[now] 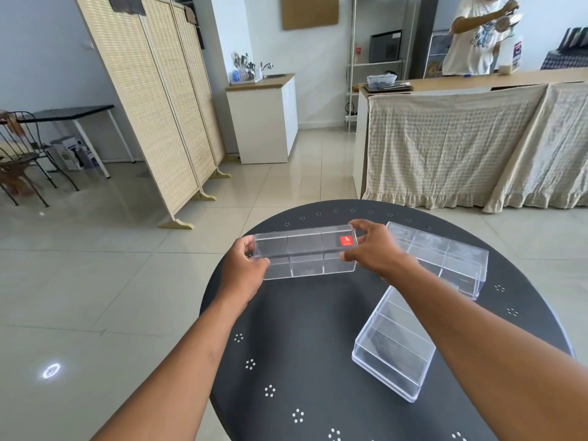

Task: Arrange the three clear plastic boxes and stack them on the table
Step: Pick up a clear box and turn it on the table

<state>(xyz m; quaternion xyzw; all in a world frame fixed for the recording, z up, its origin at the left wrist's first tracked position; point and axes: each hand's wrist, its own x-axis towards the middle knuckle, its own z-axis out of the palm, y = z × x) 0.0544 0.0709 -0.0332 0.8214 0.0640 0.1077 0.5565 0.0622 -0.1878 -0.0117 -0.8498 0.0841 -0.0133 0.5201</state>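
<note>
Home kitchen-dining area, sink counter [261, 82] with dish rack [245, 74], rattan screen [152, 90], tiled floor [79, 281]

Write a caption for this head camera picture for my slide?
Both hands, left hand and right hand, hold one clear plastic box above a round black table.

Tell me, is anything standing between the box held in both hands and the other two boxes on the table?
Nothing visible does. The left hand and right hand grip the ends of the held box. Between it and the far box and the near box lies only bare dark table, crossed by the person's own right forearm.
</note>
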